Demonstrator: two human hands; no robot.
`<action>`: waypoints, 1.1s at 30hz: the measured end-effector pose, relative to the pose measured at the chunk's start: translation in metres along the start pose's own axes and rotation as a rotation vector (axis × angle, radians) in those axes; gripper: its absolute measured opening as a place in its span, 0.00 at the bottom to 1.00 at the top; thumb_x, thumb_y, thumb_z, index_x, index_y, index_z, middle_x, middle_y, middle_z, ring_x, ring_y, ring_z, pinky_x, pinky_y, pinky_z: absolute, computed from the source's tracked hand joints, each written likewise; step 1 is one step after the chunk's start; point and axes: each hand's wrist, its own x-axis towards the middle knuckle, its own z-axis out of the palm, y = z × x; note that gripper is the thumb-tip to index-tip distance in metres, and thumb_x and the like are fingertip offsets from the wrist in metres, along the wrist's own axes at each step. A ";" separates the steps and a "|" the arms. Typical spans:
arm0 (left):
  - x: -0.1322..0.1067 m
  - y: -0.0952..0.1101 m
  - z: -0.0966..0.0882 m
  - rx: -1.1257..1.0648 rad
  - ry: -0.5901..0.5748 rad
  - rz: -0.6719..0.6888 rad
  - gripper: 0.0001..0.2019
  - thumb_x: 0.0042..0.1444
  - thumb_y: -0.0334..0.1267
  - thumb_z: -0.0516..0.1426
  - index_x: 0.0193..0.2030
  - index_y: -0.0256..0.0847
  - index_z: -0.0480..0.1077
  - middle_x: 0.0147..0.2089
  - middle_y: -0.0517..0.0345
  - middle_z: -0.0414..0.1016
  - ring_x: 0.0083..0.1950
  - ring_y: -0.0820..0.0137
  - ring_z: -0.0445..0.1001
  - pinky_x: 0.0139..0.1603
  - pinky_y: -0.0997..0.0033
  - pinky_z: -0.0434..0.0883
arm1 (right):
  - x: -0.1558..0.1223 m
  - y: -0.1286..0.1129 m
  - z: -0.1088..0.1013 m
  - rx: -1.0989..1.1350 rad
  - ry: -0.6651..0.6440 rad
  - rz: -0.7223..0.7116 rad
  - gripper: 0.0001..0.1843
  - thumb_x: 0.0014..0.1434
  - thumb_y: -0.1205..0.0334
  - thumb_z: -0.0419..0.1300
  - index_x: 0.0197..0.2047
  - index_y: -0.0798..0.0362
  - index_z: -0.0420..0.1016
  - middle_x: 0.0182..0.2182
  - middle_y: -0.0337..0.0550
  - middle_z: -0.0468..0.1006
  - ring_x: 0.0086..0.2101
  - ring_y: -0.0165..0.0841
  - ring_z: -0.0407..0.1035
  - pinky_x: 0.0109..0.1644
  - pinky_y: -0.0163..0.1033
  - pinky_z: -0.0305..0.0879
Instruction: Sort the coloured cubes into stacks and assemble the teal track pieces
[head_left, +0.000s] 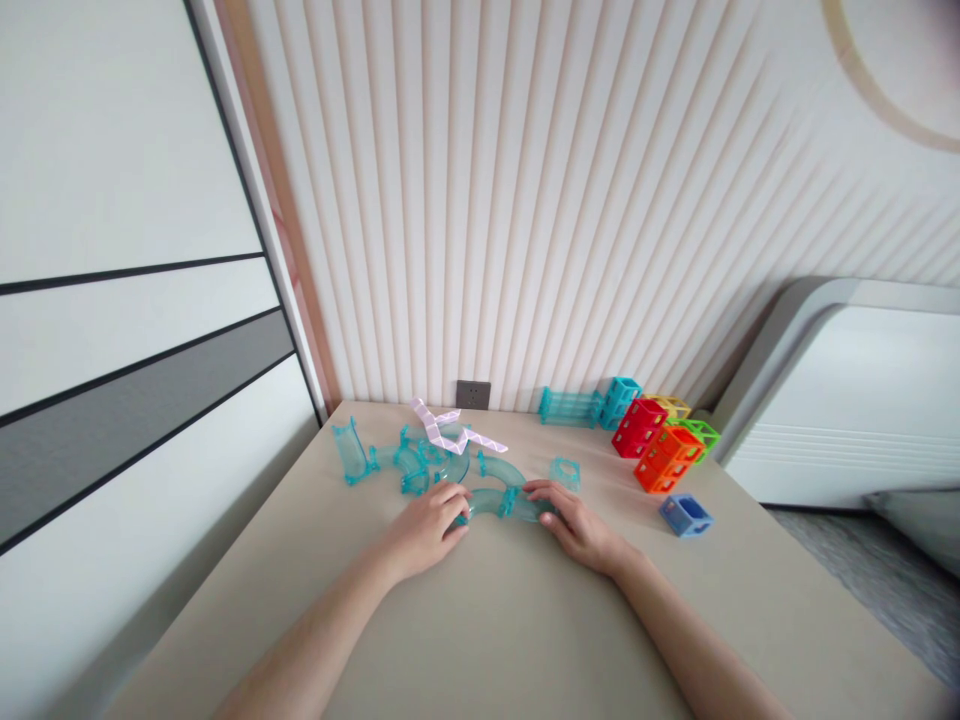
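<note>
Two translucent teal curved track pieces meet end to end on the table between my hands. My left hand (433,522) is closed on the outer end of the left curved track piece (486,501). On the other side, my right hand (576,520) grips the right curved track piece (529,508), its fingers covering the far end. The connector clips of the two pieces touch in the middle. Just behind them lies another curved track piece (501,468). A small teal ring-shaped piece (565,472) rests behind my right hand.
Several teal track pieces (409,462) lie at the back left, with a pale purple zigzag piece (450,436) over some. Straight teal tracks (570,407) are against the wall. Red (639,428), orange (666,459) and blue (686,515) open-frame blocks stand at right.
</note>
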 end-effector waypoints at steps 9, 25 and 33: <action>-0.001 0.004 -0.002 -0.057 -0.028 0.039 0.07 0.57 0.27 0.57 0.39 0.44 0.67 0.56 0.53 0.73 0.60 0.61 0.71 0.60 0.62 0.69 | 0.000 0.007 0.003 0.013 0.108 0.163 0.22 0.74 0.49 0.41 0.59 0.50 0.65 0.54 0.56 0.77 0.54 0.43 0.72 0.59 0.54 0.69; -0.002 0.006 -0.003 -0.153 -0.136 0.126 0.09 0.54 0.28 0.59 0.41 0.44 0.70 0.58 0.51 0.73 0.61 0.62 0.71 0.62 0.63 0.67 | -0.005 0.018 0.010 -0.128 0.170 0.193 0.20 0.74 0.50 0.41 0.58 0.51 0.64 0.51 0.55 0.77 0.51 0.41 0.73 0.57 0.50 0.70; -0.003 0.005 -0.004 -0.155 -0.116 0.142 0.17 0.57 0.33 0.59 0.54 0.45 0.70 0.57 0.51 0.74 0.60 0.61 0.72 0.63 0.62 0.68 | 0.002 0.006 0.005 -0.181 0.189 0.028 0.21 0.73 0.48 0.43 0.56 0.51 0.66 0.49 0.56 0.75 0.51 0.44 0.70 0.56 0.52 0.69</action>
